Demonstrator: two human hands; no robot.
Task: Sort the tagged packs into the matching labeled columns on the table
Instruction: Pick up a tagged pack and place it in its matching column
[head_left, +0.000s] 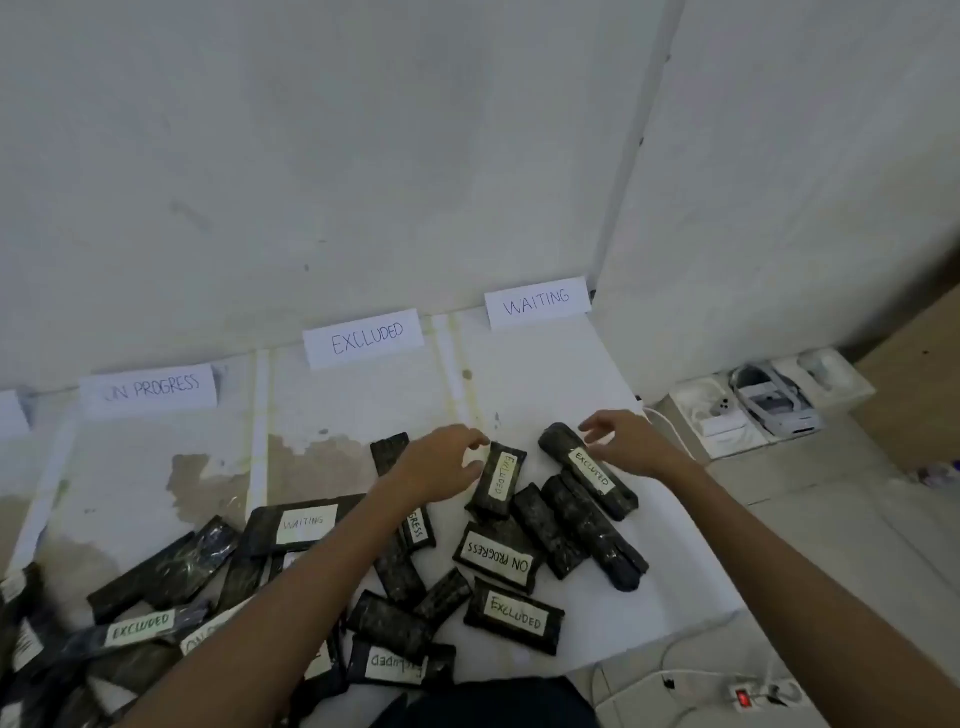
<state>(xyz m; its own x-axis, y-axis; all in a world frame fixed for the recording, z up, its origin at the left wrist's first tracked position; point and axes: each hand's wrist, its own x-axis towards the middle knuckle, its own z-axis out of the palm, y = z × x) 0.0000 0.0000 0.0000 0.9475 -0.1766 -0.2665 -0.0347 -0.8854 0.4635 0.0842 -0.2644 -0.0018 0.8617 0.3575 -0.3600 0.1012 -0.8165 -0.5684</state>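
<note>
White sheet (550, 374) covers a low table set against a pale wall (363, 156). All places are given from the EXCLUDED sign (363, 338), which stands at the foot of that wall.

Nearest the camera, far below the sign and off to its right, a power strip (753, 695) with a red switch lies on the floor. Dark wrapped packs lie heaped on the near part of the sheet, below the sign and to its left, many with white tags. Among them are a WAITING pack (304, 522), slightly left of the sign, and an ON PROGRESS pack (496, 558), right of it, whose tag reads upside down.

Farther in, closer to the sign, both hands reach forward. The left hand (441, 462) is half curled. Its thumb and forefinger stand a narrow gap apart at the far left corner of the short EXCLUDED pack (500, 480), which lies flat on the sheet below and right of the sign. Whether they touch it cannot be told. The right hand (631, 441), farther right, has loosely spread, bent fingers over the far end of the long EXCLUDED pack (587, 470) and grips nothing.

Level with the sign along the wall, the ON PROGRESS sign (150, 387) stands to its left and the WAITING sign (537, 301) to its right.
</note>
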